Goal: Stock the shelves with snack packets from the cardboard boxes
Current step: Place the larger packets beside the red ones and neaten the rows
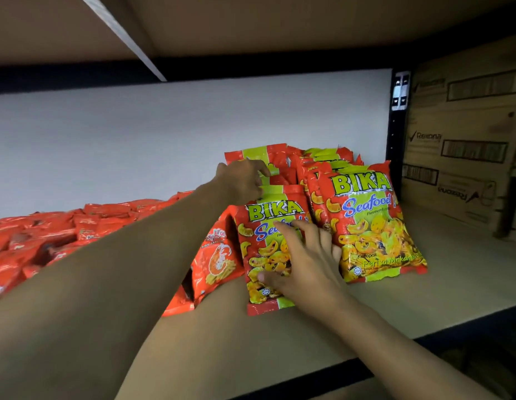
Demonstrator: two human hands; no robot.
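Note:
Red, green and yellow Bika Seafood snack packets stand in rows on the wooden shelf (424, 301). The front left packet (265, 226) leans back under my right hand (303, 264), which lies flat on its face with fingers spread. My left hand (242, 180) reaches over that row, its fingers curled on the tops of the packets behind (262, 157). A second row, fronted by a packet (369, 220), stands just to the right. No cardboard box of snacks is in my hands.
Red prawn-snack packets (219, 255) and a heap of small red packets (63, 229) fill the shelf to the left. Stacked Rexona cardboard boxes (464, 140) stand beyond the black shelf upright (395, 134) at right. Another shelf board hangs low overhead.

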